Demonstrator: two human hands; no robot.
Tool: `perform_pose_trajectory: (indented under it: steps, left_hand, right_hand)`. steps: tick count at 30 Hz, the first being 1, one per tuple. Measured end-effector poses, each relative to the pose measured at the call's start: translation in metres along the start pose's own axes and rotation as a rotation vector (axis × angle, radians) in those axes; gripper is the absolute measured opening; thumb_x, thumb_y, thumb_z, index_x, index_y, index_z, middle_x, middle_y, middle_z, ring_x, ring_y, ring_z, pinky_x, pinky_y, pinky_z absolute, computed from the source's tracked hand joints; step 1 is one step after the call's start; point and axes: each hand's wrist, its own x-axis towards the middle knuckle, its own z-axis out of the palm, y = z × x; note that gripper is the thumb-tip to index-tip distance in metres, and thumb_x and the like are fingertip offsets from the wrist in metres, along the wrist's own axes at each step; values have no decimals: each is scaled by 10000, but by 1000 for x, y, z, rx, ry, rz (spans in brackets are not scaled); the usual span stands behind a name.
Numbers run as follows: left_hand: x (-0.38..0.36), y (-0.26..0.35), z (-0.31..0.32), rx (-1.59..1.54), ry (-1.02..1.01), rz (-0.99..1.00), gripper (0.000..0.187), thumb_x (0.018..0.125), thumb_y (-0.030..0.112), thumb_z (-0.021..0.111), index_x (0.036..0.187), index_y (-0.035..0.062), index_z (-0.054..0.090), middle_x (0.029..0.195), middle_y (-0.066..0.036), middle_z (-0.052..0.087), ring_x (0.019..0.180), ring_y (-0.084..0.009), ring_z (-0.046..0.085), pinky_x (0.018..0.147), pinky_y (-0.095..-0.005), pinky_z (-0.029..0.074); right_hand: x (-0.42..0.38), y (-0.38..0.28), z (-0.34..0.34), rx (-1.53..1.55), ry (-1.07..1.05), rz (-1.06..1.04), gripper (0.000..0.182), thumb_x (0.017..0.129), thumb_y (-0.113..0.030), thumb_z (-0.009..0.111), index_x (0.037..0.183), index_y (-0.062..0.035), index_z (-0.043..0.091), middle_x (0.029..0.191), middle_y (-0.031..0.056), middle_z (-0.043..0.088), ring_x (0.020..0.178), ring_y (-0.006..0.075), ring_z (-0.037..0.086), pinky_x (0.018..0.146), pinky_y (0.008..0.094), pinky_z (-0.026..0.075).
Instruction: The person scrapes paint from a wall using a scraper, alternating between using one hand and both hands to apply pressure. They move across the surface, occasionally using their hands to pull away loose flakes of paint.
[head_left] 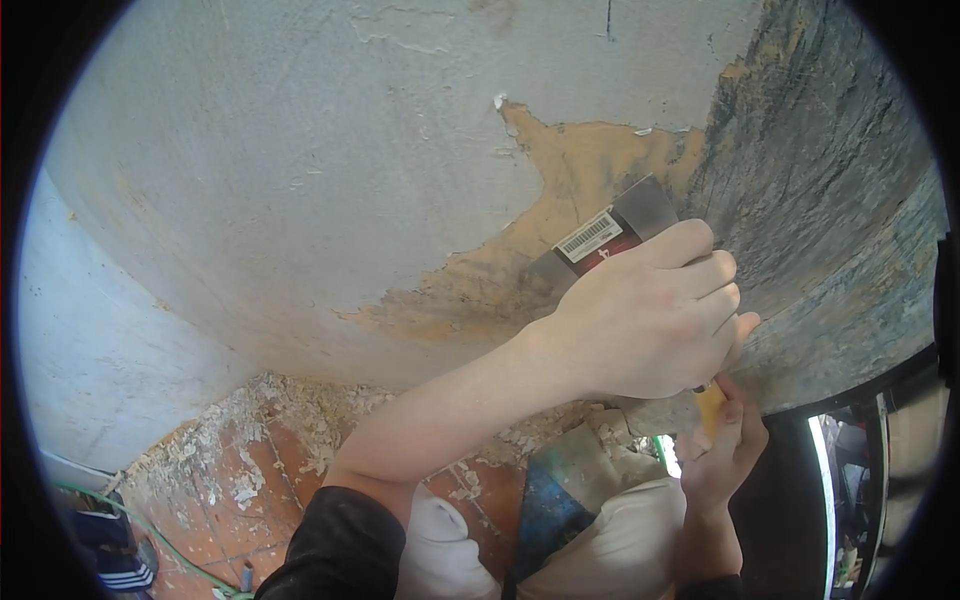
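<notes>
A wide metal scraper (645, 208) with a barcode label lies against the wall, over a tan patch (575, 150) where the pale paint is gone. My left hand (655, 320) is closed round the scraper near its blade, its fingers curled over the tool. Lower down and to the right, my right hand (725, 450) is wrapped round the yellow handle (711, 408). The joint between blade and handle is hidden behind my left hand.
Paint flakes (245, 485) cover the terracotta floor tiles (185, 510) along the wall's foot. A green hose (165, 540) runs at lower left, near a dark striped item (125, 575). Dark bare wall (800, 150) shows at right, above a black edge.
</notes>
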Motion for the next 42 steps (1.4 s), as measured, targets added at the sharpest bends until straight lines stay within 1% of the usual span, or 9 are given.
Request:
perform_pose_trajectory:
  steps: [3,5,8,15,20,24,30,34,42]
  left_hand:
    - [1,-2,-12,25,-81,-6,346,757,145,738,540,128,470,571,27,429,584,-124,482,607,-281,368]
    - [-2,-11,-30,66,-108,30,342,757,141,738,542,128,472,568,26,429,581,-124,481,603,-281,367]
    - [-4,-12,-33,91,-119,47,339,754,124,732,538,128,471,558,22,421,566,-126,473,589,-285,362]
    - [3,-6,-22,31,-86,14,343,740,122,740,525,126,473,575,22,429,576,-137,475,598,-290,379]
    - [8,6,0,-172,-42,-161,326,752,140,736,536,120,494,614,9,448,599,-142,487,621,-286,408]
    - [3,-4,-16,-60,-75,-75,316,769,151,721,543,113,503,599,14,445,613,-146,490,634,-275,399]
    - [1,-10,-28,65,-121,-11,321,759,129,725,538,112,493,583,14,434,590,-140,486,627,-283,395]
    - [5,-8,-30,16,-154,18,330,762,136,724,532,116,489,583,14,434,593,-141,486,627,-285,400]
    - [8,2,-8,-120,-176,-82,313,793,183,714,549,122,527,631,11,475,664,-147,499,640,-280,417]
  right_hand:
    - [3,-3,14,-2,59,-179,380,1020,-229,473,1141,98,627,826,79,628,557,55,497,460,212,363]
    - [-1,-3,23,100,-48,0,380,1025,-224,464,1146,100,621,821,82,627,534,52,482,452,216,358]
    - [0,-15,35,281,-77,61,372,1017,-219,480,1151,101,614,828,88,617,509,52,467,435,222,352]
    - [-6,-11,18,108,-123,-18,400,1024,-241,466,1185,102,594,817,94,610,497,42,445,406,223,344]
    - [-4,-8,-4,205,-6,49,410,1019,-246,477,1183,113,589,828,104,622,474,44,429,391,223,327]
    - [-4,-15,22,129,-4,47,457,1027,-296,483,1184,124,573,740,74,592,441,32,366,384,228,310]
    - [-5,-12,37,316,-51,142,460,1022,-293,476,1188,125,570,640,15,502,448,39,396,406,223,332]
    - [-12,-20,28,145,-108,59,479,1026,-313,465,1194,123,568,621,7,489,445,32,381,407,224,335]
    - [-7,-6,2,184,45,127,457,1022,-317,483,1160,104,595,618,3,484,445,33,383,385,233,327]
